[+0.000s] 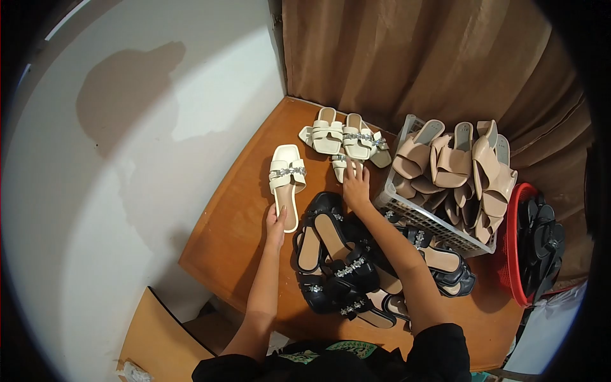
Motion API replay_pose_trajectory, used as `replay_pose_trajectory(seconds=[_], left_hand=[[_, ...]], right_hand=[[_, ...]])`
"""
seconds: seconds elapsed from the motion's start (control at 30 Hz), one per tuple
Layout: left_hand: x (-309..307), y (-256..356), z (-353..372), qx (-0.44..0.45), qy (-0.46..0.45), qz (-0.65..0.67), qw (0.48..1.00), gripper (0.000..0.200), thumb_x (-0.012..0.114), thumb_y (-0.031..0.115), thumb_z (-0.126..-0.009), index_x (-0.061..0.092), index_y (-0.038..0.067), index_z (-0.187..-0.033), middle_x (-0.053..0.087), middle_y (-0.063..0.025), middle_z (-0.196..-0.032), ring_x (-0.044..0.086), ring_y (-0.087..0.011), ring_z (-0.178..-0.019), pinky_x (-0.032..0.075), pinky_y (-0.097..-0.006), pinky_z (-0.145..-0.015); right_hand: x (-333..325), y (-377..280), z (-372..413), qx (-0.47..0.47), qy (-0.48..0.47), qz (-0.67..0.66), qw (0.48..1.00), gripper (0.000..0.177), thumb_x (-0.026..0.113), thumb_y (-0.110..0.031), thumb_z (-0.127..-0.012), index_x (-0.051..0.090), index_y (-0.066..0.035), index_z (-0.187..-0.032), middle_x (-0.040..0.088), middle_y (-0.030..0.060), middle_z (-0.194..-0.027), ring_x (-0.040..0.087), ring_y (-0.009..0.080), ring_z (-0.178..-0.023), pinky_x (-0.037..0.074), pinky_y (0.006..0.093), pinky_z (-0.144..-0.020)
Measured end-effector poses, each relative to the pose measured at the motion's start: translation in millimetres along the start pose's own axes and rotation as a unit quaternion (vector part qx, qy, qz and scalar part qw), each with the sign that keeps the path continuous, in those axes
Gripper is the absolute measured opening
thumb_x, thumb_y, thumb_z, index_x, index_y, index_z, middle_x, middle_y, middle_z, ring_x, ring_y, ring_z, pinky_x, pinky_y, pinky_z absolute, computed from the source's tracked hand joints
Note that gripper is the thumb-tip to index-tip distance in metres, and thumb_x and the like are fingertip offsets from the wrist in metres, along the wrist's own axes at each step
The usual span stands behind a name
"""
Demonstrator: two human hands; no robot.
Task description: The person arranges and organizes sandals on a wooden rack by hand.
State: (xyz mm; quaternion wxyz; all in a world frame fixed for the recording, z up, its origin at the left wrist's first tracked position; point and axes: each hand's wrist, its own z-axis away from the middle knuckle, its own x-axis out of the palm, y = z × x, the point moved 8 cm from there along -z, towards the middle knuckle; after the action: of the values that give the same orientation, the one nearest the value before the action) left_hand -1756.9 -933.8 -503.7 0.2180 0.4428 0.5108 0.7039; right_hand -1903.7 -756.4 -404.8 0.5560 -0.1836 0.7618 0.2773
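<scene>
My left hand [276, 224] is closed around the heel end of a white sandal [287, 169] with a jewelled strap, its toe pointing away from me. At the back of the table, my right hand [356, 184] reaches to another white sandal [339, 167], fingers resting on or over it; whether they grip it is hard to see. Just behind lie several more white sandals [327, 137], some with jewelled straps. Between my forearms is a pile of black sandals [337, 254] with jewelled straps and tan insoles.
A grey plastic crate [433, 219] full of beige heeled sandals [453, 159] stands at the right on the wooden table [223, 210]. Beyond it is a red basket [517, 280] of black sandals [544, 242]. A white wall [210, 76] and brown curtain [407, 57] border the table.
</scene>
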Motion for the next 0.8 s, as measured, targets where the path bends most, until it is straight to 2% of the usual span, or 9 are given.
replay_pose_trajectory(seconds=[0.13, 0.27, 0.4, 0.5, 0.57, 0.67, 0.7, 0.77, 0.8], left_hand=[[-3.6, -1.9, 0.6, -0.024, -0.002, 0.048, 0.999, 0.029, 0.054, 0.017, -0.085, 0.047, 0.002, -0.109, 0.055, -0.0032, -0.096, 0.051, -0.0093, -0.086, 0.042, -0.0240, -0.077], [1.0, 3.0, -3.4, -0.037, -0.017, 0.064, 0.997, 0.026, 0.055, 0.017, -0.085, 0.048, 0.003, -0.105, 0.055, -0.0025, -0.094, 0.052, -0.0089, -0.084, 0.042, -0.0238, -0.076], [10.0, 12.4, 1.0, -0.021, -0.015, 0.060, 0.998, 0.024, 0.055, 0.017, -0.084, 0.049, 0.003, -0.103, 0.056, -0.0023, -0.093, 0.052, -0.0084, -0.083, 0.042, -0.0232, -0.074], [17.2, 19.5, 7.2, -0.021, -0.023, 0.049, 0.998, 0.024, 0.056, 0.017, -0.084, 0.049, 0.003, -0.103, 0.056, -0.0018, -0.091, 0.053, -0.0076, -0.082, 0.043, -0.0222, -0.073], [20.8, 22.5, 11.6, -0.013, -0.026, 0.057, 0.998, 0.023, 0.055, 0.017, -0.085, 0.049, 0.003, -0.103, 0.056, -0.0016, -0.091, 0.053, -0.0073, -0.081, 0.043, -0.0219, -0.072], [18.2, 27.4, 25.2, -0.006, -0.013, 0.067, 0.998, 0.022, 0.054, 0.015, -0.085, 0.049, 0.004, -0.103, 0.056, -0.0013, -0.090, 0.052, -0.0067, -0.080, 0.042, -0.0214, -0.071], [15.7, 30.6, 31.5, -0.001, -0.001, 0.073, 0.997, 0.020, 0.053, 0.015, -0.086, 0.049, 0.004, -0.103, 0.056, -0.0011, -0.089, 0.052, -0.0066, -0.079, 0.042, -0.0214, -0.071], [7.8, 29.4, 47.5, -0.010, 0.009, 0.091, 0.996, 0.020, 0.052, 0.013, -0.086, 0.048, 0.004, -0.104, 0.056, -0.0014, -0.091, 0.052, -0.0068, -0.081, 0.042, -0.0217, -0.072], [1.0, 28.2, 56.9, -0.010, 0.025, 0.103, 0.994, 0.023, 0.052, 0.013, -0.086, 0.046, 0.003, -0.107, 0.055, -0.0026, -0.096, 0.052, -0.0091, -0.086, 0.042, -0.0232, -0.076]], right_hand=[[18.9, 23.7, -17.3, 0.080, -0.054, 0.038, 0.995, 0.046, 0.043, -0.022, -0.082, 0.043, -0.001, -0.123, 0.021, 0.0123, -0.138, 0.013, 0.0330, -0.129, 0.014, 0.0540, -0.100], [38.2, 35.6, -22.0, 0.087, -0.100, 0.041, 0.990, 0.048, 0.040, -0.023, -0.083, 0.038, 0.000, -0.126, 0.023, 0.0089, -0.138, 0.017, 0.0303, -0.127, 0.018, 0.0532, -0.099], [19.0, 36.0, -19.4, 0.119, -0.072, -0.029, 0.990, 0.047, 0.043, -0.021, -0.082, 0.040, 0.000, -0.124, 0.027, 0.0095, -0.135, 0.022, 0.0289, -0.124, 0.022, 0.0496, -0.098], [-19.9, 21.3, -14.4, 0.091, -0.023, -0.013, 0.996, 0.043, 0.044, -0.021, -0.082, 0.045, 0.000, -0.120, 0.031, 0.0112, -0.131, 0.027, 0.0264, -0.122, 0.027, 0.0450, -0.095], [-73.0, 0.2, 0.8, 0.049, 0.085, -0.087, 0.991, 0.033, 0.048, -0.017, -0.080, 0.052, 0.005, -0.104, 0.038, 0.0140, -0.120, 0.038, 0.0271, -0.111, 0.034, 0.0409, -0.086], [-119.3, -39.2, 30.0, 0.007, 0.062, -0.132, 0.989, 0.035, 0.050, -0.022, -0.081, 0.048, 0.004, -0.105, 0.041, 0.0152, -0.112, 0.046, 0.0257, -0.094, 0.039, 0.0377, -0.075], [-129.0, -53.5, 39.9, -0.021, 0.019, -0.168, 0.985, 0.038, 0.051, -0.022, -0.081, 0.047, 0.004, -0.109, 0.041, 0.0164, -0.112, 0.045, 0.0289, -0.097, 0.040, 0.0393, -0.079], [-142.2, -80.0, 58.1, -0.150, -0.042, -0.388, 0.908, 0.040, 0.052, -0.020, -0.081, 0.045, 0.001, -0.114, 0.042, 0.0198, -0.114, 0.045, 0.0346, -0.103, 0.039, 0.0396, -0.086], [-142.3, -80.9, 61.3, -0.150, -0.045, -0.390, 0.907, 0.040, 0.052, -0.020, -0.081, 0.045, 0.001, -0.114, 0.042, 0.0198, -0.114, 0.045, 0.0346, -0.103, 0.039, 0.0396, -0.086]])
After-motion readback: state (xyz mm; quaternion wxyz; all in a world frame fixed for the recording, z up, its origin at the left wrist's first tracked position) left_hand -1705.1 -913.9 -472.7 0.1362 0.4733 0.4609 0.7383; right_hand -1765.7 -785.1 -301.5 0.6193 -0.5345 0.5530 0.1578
